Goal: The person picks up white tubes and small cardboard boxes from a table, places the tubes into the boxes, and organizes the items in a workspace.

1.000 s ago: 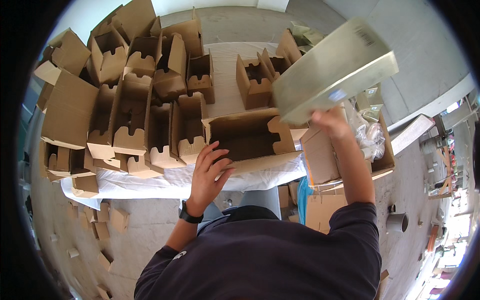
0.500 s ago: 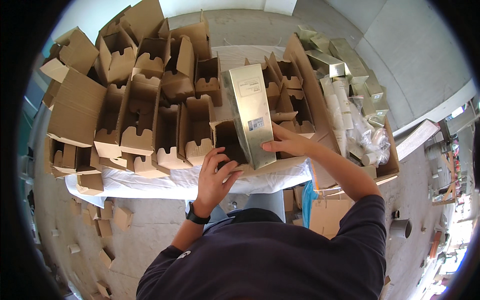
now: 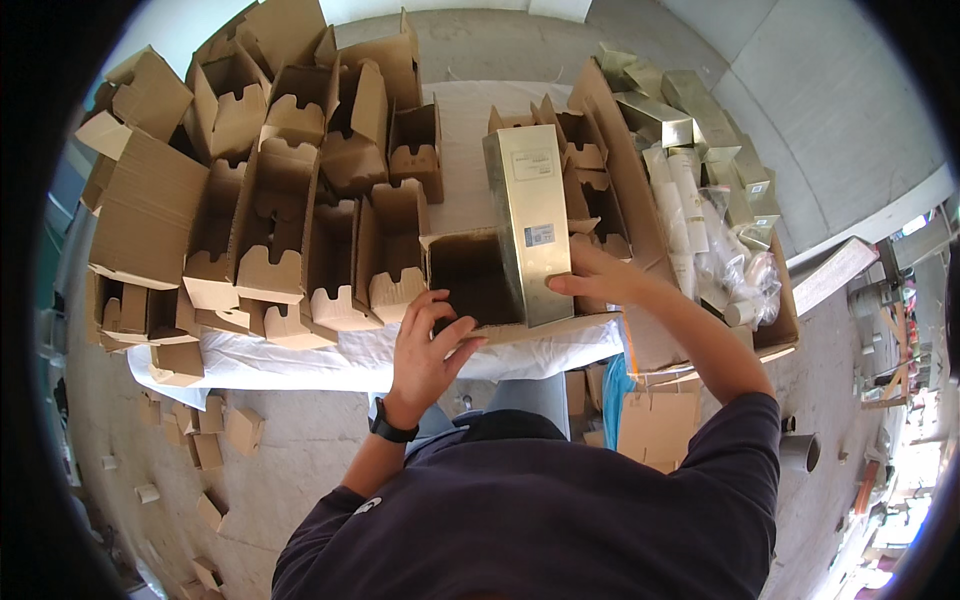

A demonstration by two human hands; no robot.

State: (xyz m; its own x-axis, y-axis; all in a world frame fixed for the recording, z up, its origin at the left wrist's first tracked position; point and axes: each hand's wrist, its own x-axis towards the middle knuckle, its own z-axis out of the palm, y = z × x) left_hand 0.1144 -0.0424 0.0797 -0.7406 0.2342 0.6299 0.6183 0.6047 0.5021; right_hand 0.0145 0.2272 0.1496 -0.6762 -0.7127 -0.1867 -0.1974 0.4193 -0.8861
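Thumb and fingers of the right hand (image 3: 598,278) grasp a tall gold box (image 3: 536,220) near its lower end, the thumb across the labelled face and the fingers hidden beyond its right edge. The gold box leans slightly over an open brown carton (image 3: 500,333), its lower end by the near rim; how far it sits inside, I cannot tell. The left hand (image 3: 428,348), a black watch (image 3: 393,424) at its wrist, rests with curled fingers at the carton's near left corner; whether its grip pinches the cardboard is unclear.

Rows of open cartons (image 3: 240,270) crowd the left of the white-covered bench (image 3: 465,110). On the right, a large cardboard box (image 3: 632,170) holds more gold boxes (image 3: 692,108), white tubes (image 3: 686,200) and clear plastic wrap (image 3: 728,262). Small brown boxes (image 3: 244,430) lie on the floor (image 3: 300,455) at lower left.
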